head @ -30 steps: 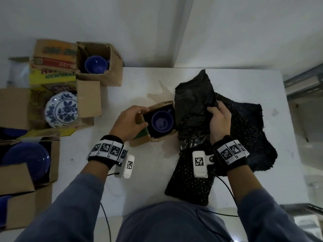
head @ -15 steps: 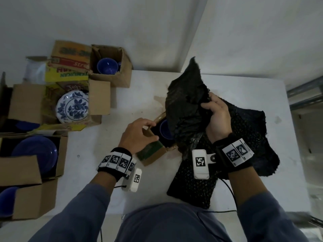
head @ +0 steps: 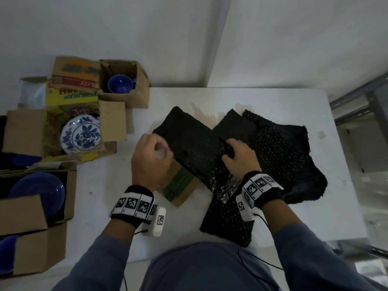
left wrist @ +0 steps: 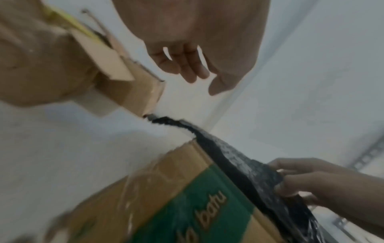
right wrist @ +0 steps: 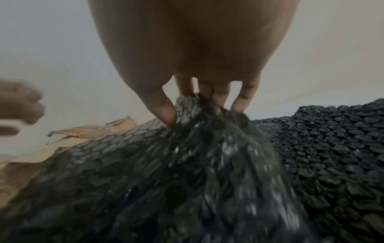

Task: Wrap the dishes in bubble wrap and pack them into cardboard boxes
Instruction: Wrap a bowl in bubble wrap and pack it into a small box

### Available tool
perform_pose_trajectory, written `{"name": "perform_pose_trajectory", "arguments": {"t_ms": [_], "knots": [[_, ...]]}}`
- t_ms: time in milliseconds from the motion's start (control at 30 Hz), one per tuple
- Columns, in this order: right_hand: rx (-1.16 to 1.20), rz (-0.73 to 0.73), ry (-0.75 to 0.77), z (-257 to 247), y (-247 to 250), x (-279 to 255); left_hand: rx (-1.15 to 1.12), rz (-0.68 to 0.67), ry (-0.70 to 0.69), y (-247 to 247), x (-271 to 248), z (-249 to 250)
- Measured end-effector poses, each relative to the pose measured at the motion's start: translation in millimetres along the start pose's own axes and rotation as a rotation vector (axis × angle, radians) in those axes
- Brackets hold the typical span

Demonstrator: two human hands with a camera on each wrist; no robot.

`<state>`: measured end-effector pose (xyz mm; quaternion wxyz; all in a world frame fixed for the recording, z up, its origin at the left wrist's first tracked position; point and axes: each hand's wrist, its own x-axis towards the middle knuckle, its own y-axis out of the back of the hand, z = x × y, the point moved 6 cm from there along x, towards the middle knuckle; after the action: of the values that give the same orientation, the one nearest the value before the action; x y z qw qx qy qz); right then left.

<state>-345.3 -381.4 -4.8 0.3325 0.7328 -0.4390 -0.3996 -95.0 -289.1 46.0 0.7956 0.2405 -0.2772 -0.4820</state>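
Observation:
A small cardboard box [head: 181,186] with a green label [left wrist: 193,202] stands on the white table [head: 100,185]. A sheet of black bubble wrap [head: 190,144] is draped over its top and hides what is inside. My right hand [head: 238,156] grips a bunched fold of that wrap [right wrist: 199,125] between thumb and fingers [right wrist: 164,111]. My left hand [head: 150,158] hovers just above the box's left side, its fingers [left wrist: 187,69] loosely curled and holding nothing. More black bubble wrap [head: 283,156] lies spread to the right.
Along the left stand open cardboard boxes: one with a blue cup [head: 120,86], one with a blue-and-white floral plate [head: 80,135], one with a blue bowl [head: 38,189]. White walls close the back. A metal rack [head: 361,101] is at the right.
My right hand swung the lifted bubble wrap down to the left over the small box, covering the blue cup. My left hand let go of the box and rose above it.

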Motion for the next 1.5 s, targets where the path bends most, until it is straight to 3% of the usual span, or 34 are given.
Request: {"name": "perform_pose_trajectory", "arguments": {"t_ms": [67, 133, 200, 267, 333, 500, 633, 700, 767, 833, 933, 1033, 1100, 1233, 1367, 1433, 1500], "knots": [[-0.149, 0.186, 0.027, -10, 13, -9, 0.028, -0.198, -0.086, -16, 17, 11], [-0.190, 0.348, 0.075, -24, 22, -22, 0.069, -0.419, -0.020, -39, 34, 2], [-0.122, 0.253, 0.058, -33, 15, -33, 0.076, -0.612, 0.088, -58, 39, -9], [-0.117, 0.022, -0.030, -33, -7, -40, 0.072, -0.684, 0.127, -67, 34, -16], [-0.127, -0.061, -0.044, -28, -22, -44, 0.040, -0.619, 0.170, -61, 25, -18], [-0.072, 0.031, 0.046, -24, -20, -40, 0.031, -0.603, 0.357, -45, -25, -22], [-0.127, 0.111, 0.117, -38, -16, -40, 0.177, -0.545, 0.289, -35, -45, -16], [0.033, 0.160, 0.125, -44, -11, -43, 0.062, -0.513, 0.263, -33, -40, -4], [0.239, 0.167, 0.067, -50, -7, -45, -0.110, -0.474, 0.324, -33, -32, 10], [0.362, 0.038, -0.068, -54, -14, -44, -0.201, -0.491, 0.424, -40, -27, 17], [0.378, -0.128, -0.203, -58, -25, -42, -0.135, -0.599, 0.512, -56, -25, 11], [0.402, -0.184, -0.243, -62, -31, -39, -0.128, -0.648, 0.537, -63, -29, 6], [0.416, -0.223, -0.270, -66, -36, -38, -0.244, -0.688, 0.593, -73, -36, 3], [0.433, -0.323, -0.324, -73, -54, -34, -0.545, -0.688, 0.805, -95, -45, -15], [0.470, -0.344, -0.358, -71, -53, -30, -0.607, -0.678, 0.973, -97, -39, -12], [0.471, -0.341, -0.336, -69, -48, -32, -0.593, -0.690, 0.923, -89, -35, -5], [0.436, -0.302, -0.276, -66, -43, -35, -0.478, -0.631, 0.694, -73, -22, 1]]}}
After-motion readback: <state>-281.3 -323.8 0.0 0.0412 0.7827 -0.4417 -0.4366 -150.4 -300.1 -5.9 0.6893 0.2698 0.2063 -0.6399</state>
